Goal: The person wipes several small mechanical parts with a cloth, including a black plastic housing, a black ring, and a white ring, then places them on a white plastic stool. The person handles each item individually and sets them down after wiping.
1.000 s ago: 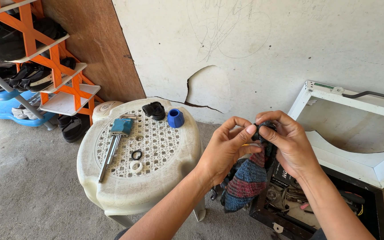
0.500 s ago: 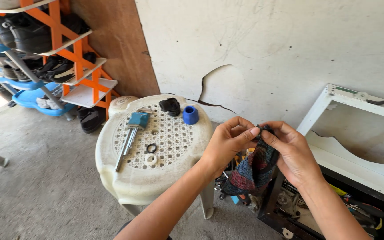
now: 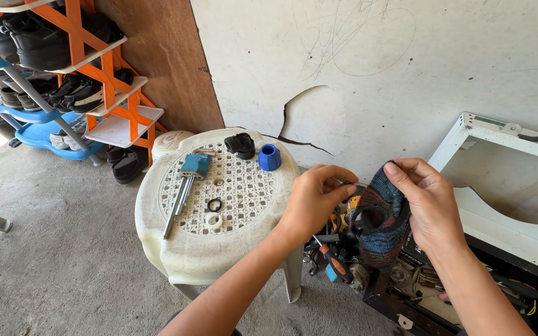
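My right hand [image 3: 428, 202] holds up a dark knitted cloth [image 3: 381, 221] with blue and red threads, pinched at its top edge. My left hand [image 3: 312, 199] is just to its left, fingers curled around a small dark part that I can barely see. Both hands hover between a white plastic stool [image 3: 207, 249] and an open black toolbox [image 3: 468, 292]. On the stool lie a metal tool with a teal head [image 3: 185, 183], a black rubber ring [image 3: 215, 205], a white ring [image 3: 213, 219], a black fitting [image 3: 240, 145] and a blue cap [image 3: 269, 157].
An orange and white shoe rack [image 3: 88, 74] with shoes stands at the back left, blue trays beneath it. A cracked white wall [image 3: 356, 74] is behind. A white metal frame [image 3: 512, 180] leans at the right. A red-handled screwdriver [image 3: 334, 264] lies among tools by the toolbox.
My hands, joined around a small dark part a second ago, have come apart. The right hand now lifts the knitted cloth. My view has shifted so the stool sits further right.
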